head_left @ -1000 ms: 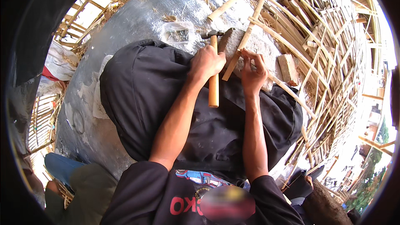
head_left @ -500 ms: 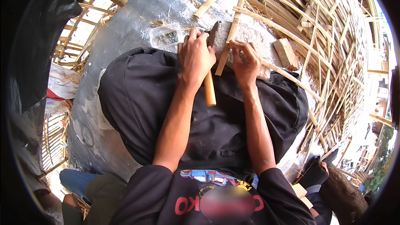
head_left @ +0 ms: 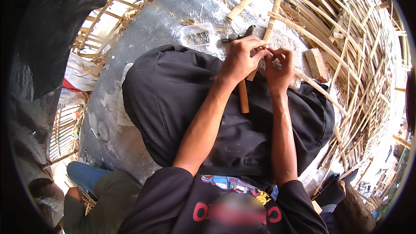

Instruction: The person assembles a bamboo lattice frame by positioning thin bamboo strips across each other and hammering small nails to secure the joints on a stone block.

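Observation:
My left hand (head_left: 242, 58) and my right hand (head_left: 279, 70) meet fingertip to fingertip above a bamboo strip (head_left: 275, 11). Both are closed in a pinch; whatever lies between the fingers is too small to make out. Below my left hand rests a hammer: its wooden handle (head_left: 244, 99) points toward me and its dark metal head (head_left: 232, 37) shows beyond the knuckles. Under the strip and partly behind my hands is a rough grey block (head_left: 292, 40). Left of the hammer head stands a clear plastic box (head_left: 197, 34) with several nails in it.
A broken brick (head_left: 316, 65) lies right of the block. Crossed bamboo strips (head_left: 346, 56) spread over the right side, and a loose bamboo piece (head_left: 249, 1) lies ahead. My black-clothed legs (head_left: 173, 104) flank the work on a grey sheet (head_left: 151, 21). Another person's leg (head_left: 110, 195) shows at lower left.
My left hand has let go of the hammer and moved right to meet my right hand's fingers over the bamboo strip. The whole view has shifted, with things now farther right.

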The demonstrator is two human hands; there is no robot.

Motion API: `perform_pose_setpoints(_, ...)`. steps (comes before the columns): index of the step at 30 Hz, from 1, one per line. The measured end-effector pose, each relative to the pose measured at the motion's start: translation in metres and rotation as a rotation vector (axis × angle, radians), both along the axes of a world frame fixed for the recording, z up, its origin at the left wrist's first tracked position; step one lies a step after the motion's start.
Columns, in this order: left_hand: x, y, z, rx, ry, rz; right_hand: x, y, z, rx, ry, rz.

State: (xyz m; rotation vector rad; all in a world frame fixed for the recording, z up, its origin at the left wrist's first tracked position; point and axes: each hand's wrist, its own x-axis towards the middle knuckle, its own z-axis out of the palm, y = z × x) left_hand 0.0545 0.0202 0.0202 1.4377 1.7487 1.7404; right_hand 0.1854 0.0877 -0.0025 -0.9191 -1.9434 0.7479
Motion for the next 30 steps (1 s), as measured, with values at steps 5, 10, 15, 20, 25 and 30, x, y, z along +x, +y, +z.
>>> perform_pose_setpoints(5, -0.001, 0.004, -0.010, 0.004, -0.040, 0.024, -0.001, 0.000, 0.000, 0.016, -0.018, 0.004)
perform_pose_setpoints(10, -0.003, 0.010, -0.015, 0.033, -0.007, 0.002, 0.002, 0.003, 0.000, -0.018, -0.008, 0.030)
perform_pose_setpoints(15, -0.001, 0.012, -0.013, 0.028, -0.005, -0.017, 0.004, 0.009, 0.008, 0.082, 0.026, 0.110)
perform_pose_setpoints(20, -0.003, 0.016, -0.019, 0.041, -0.014, -0.028, 0.021, -0.034, 0.064, -0.152, -0.237, -0.019)
perform_pose_setpoints(25, -0.010, 0.010, -0.017, -0.061, -0.038, -0.039, 0.025, -0.102, 0.058, -0.346, -0.835, 0.163)
perform_pose_setpoints(30, -0.008, 0.012, -0.013, -0.067, 0.020, -0.059, 0.019, -0.098, 0.027, -0.470, -0.776, 0.255)
